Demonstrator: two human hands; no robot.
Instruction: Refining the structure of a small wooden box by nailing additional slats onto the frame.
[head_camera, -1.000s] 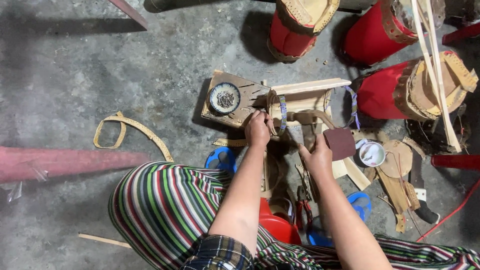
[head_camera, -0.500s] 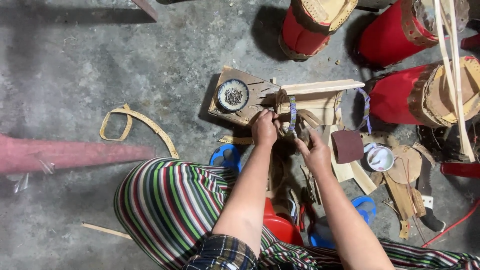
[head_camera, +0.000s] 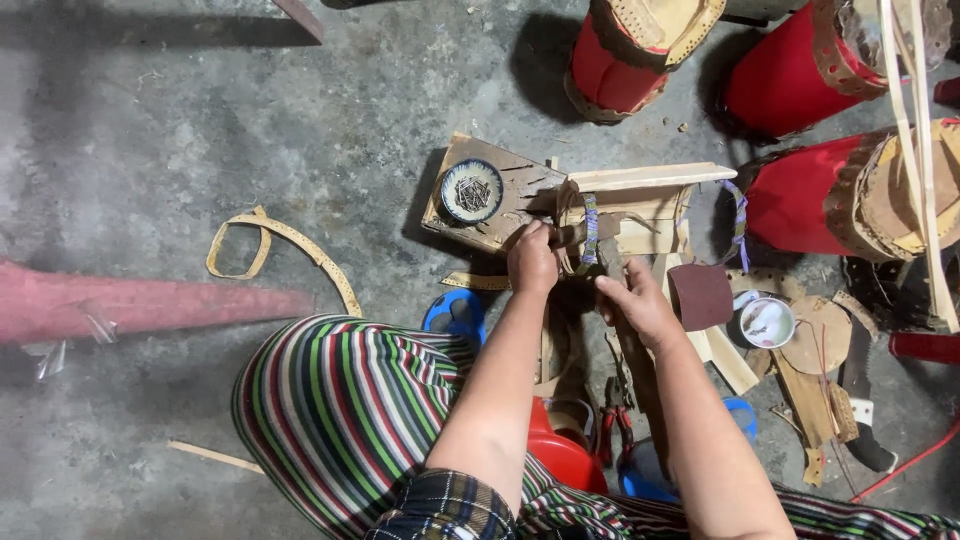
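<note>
Now I'm clamping my left hand tight around the wooden stick to steady it, while my right hand is pinching the woven strap taut.

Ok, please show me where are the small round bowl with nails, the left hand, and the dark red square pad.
small round bowl (head_camera: 472, 190), head view, on its dark inside.
left hand (head_camera: 532, 262), head view, on the back of the hand.
dark red square pad (head_camera: 701, 296), head view, on its flat top face.
</note>
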